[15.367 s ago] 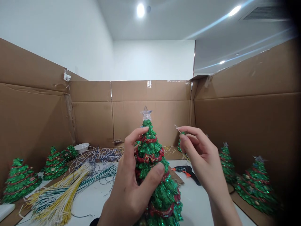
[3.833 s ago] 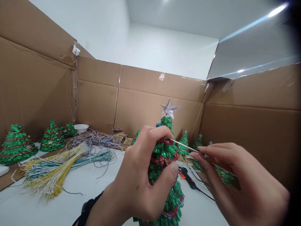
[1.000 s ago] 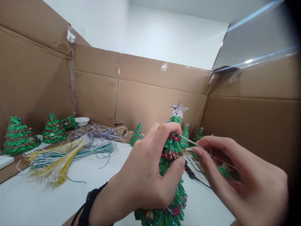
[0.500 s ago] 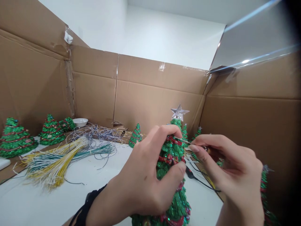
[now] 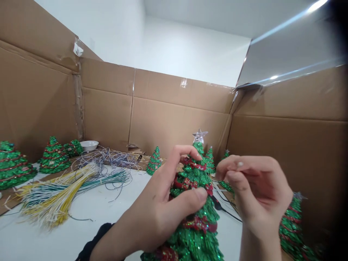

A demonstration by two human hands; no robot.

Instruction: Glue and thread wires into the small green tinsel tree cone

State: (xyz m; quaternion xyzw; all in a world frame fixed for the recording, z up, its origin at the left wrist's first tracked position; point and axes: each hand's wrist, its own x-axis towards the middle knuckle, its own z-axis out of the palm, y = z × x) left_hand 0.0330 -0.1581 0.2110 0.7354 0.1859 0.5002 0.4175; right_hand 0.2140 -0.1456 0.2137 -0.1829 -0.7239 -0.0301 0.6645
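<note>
A glittery green Christmas tree figurine (image 5: 199,214) with red ribbon garlands stands upright before me, topped by a clear star (image 5: 200,135). My left hand (image 5: 165,203) is wrapped round its left side, thumb across the front and index finger near the upper red band. To the right of the tree, apart from it, my right hand (image 5: 258,188) is closed with thumb and index finger pinched. A small pale round thing (image 5: 240,164) shows at its fingertips; what else the fingers hold is hidden.
At left lie a bundle of yellow, white and green wires (image 5: 62,192) and tangled thin wires (image 5: 111,159). A white bowl (image 5: 89,145) and more tree figurines (image 5: 54,156) stand behind. A black cable (image 5: 225,210) runs at right, near another tree (image 5: 292,221). Cardboard walls (image 5: 174,119) enclose the table.
My right hand has drawn back from the tree and turned; the thin metal tool it pointed at the upper ribbon no longer shows. My left hand keeps its hold, and the view has shifted slightly.
</note>
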